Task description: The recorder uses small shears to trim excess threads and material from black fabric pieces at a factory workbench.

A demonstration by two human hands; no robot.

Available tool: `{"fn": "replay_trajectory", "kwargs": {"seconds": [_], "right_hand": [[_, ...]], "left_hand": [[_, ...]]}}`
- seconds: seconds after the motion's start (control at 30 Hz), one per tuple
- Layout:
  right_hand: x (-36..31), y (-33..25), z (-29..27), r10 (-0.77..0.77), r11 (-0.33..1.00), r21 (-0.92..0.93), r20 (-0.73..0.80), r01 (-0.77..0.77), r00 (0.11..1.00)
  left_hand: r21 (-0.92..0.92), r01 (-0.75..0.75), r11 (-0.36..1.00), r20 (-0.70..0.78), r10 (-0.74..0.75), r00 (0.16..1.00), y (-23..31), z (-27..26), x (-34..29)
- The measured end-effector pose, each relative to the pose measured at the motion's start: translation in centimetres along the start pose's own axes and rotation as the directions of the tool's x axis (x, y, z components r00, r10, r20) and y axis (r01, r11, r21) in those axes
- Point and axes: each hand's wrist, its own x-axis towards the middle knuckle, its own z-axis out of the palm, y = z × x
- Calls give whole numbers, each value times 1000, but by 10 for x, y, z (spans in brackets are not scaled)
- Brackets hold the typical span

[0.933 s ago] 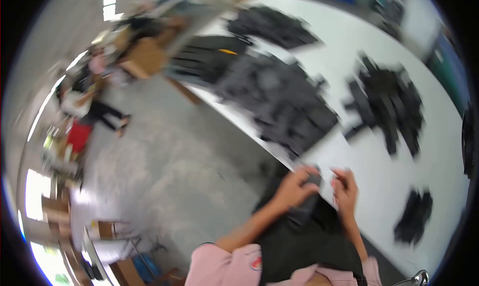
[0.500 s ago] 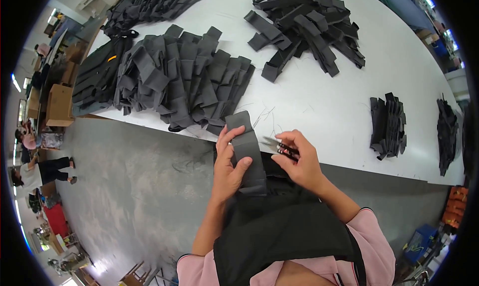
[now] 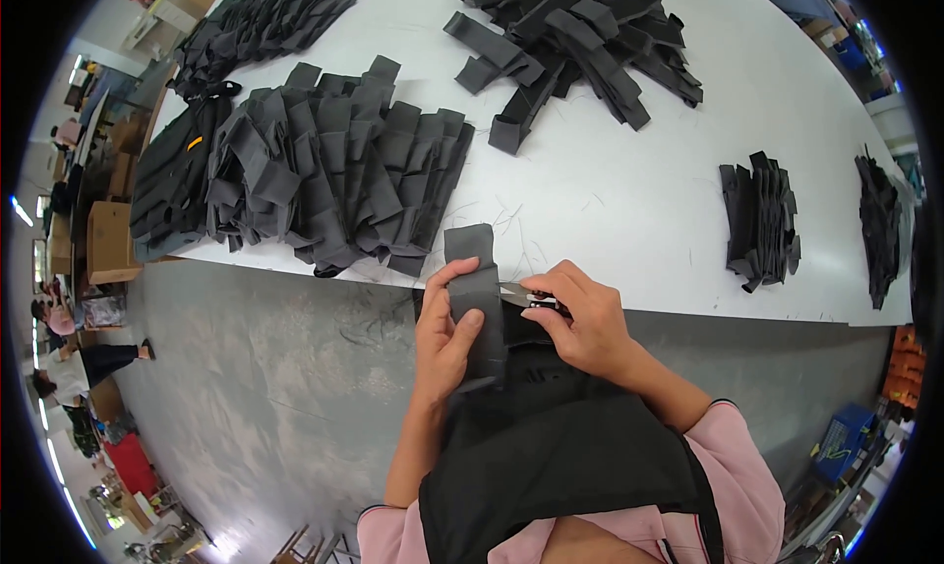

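Note:
Pinched between the thumb and fingers of my left hand (image 3: 444, 333) is a dark grey fabric strip (image 3: 477, 303), held upright in front of the table's near edge. My right hand (image 3: 590, 323) is closed round a pair of small thread snips (image 3: 536, 298) with black handles. Their blade tips point left and meet the strip's right edge. Whether a thread lies between the blades is too small to tell. Loose thread ends (image 3: 506, 217) lie on the white table (image 3: 629, 210) just beyond the strip.
A big overlapping pile of dark strips (image 3: 324, 171) lies to the left, next to a black bag-like piece (image 3: 177, 176). Another jumbled heap (image 3: 580, 43) is at the back. Two smaller bundles, one nearer (image 3: 759, 220) and one at the far right (image 3: 878, 225), lie on the table.
My right hand has moved left, bringing the snips' blades from a gap to the strip's right edge. The left hand still holds the strip. The whole view has shifted slightly.

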Motion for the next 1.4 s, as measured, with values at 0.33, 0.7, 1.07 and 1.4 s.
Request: {"fn": "replay_trajectory", "kwargs": {"seconds": [0.33,0.7,1.07,1.4], "right_hand": [[-7,1,-5,80,992,98,-42,-76,996],[2,-2,-11,74,980,178,101,-91,992],[6,3,-9,-50,992,122,134,34,990],[-7,-4,-12,98,952,292,-16,-89,995]], "left_hand": [[-73,46,996,8,-46,999,-2,3,-2],[-25,54,998,105,-51,993,5,4,0],[42,48,998,155,-54,986,7,3,-2],[36,43,998,174,-49,983,5,5,0]]}}
